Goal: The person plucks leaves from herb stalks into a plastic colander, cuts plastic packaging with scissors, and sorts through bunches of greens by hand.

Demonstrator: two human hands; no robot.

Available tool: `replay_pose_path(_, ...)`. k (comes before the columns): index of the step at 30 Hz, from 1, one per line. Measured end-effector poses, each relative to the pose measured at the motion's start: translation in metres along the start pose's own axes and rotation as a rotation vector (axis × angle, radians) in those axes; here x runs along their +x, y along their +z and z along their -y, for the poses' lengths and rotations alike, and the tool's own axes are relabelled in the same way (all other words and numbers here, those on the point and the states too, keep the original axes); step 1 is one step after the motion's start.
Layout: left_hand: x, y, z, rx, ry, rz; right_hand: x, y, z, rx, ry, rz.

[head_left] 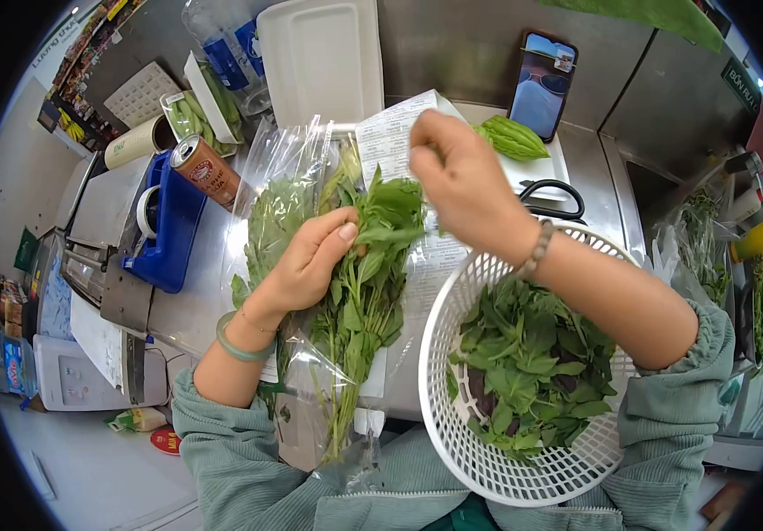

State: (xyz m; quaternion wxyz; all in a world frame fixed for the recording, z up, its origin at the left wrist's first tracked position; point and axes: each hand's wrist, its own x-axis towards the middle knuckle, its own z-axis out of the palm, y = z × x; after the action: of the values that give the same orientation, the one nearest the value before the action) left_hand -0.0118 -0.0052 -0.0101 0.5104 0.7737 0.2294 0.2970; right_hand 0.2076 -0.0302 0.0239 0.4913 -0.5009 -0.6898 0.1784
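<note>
My left hand [304,265] is closed around a bunch of leafy green herbs [359,332], its stems hanging down toward me. The bunch lies over a clear plastic bag [289,372], and more leaves show inside clear plastic at its left. Up and to the right, my right hand [466,181] is raised with its fingers curled in; whatever they may hold is hidden. Below my right forearm stands a white perforated basket [439,403] with loose herb leaves [532,380] inside, some of them purplish.
Printed papers [390,133] lie behind the herbs. Farther right are black-handled scissors [551,196], a bitter melon [512,139] on a white tray and an upright phone [543,86]. At left stand a brown can [209,170] and a blue tape dispenser [169,230].
</note>
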Motion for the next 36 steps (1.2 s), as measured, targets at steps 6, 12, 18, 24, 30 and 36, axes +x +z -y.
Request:
replay_pose_path(6,0.0,0.001,-0.003,-0.041,0.021,0.003,0.005,-0.005,-0.004,0.34,0.283,0.148)
replay_pose_path(12,-0.001,-0.003,0.001,0.022,0.055,0.036,0.005,0.001,-0.001,0.42,0.297,0.3)
replay_pose_path(18,-0.003,-0.004,-0.001,0.111,0.054,0.096,0.005,-0.006,0.011,0.427,0.387,0.414)
replay_pose_path(24,-0.002,-0.005,0.0,0.195,0.124,0.128,0.006,-0.01,0.012,0.538,0.452,0.416)
replay_pose_path(30,-0.004,-0.007,0.002,0.151,0.07,0.092,0.006,-0.014,0.013,0.544,0.454,0.456)
replay_pose_path(36,-0.003,-0.004,0.001,0.108,0.124,0.08,0.007,-0.014,0.012,0.518,0.443,0.516)
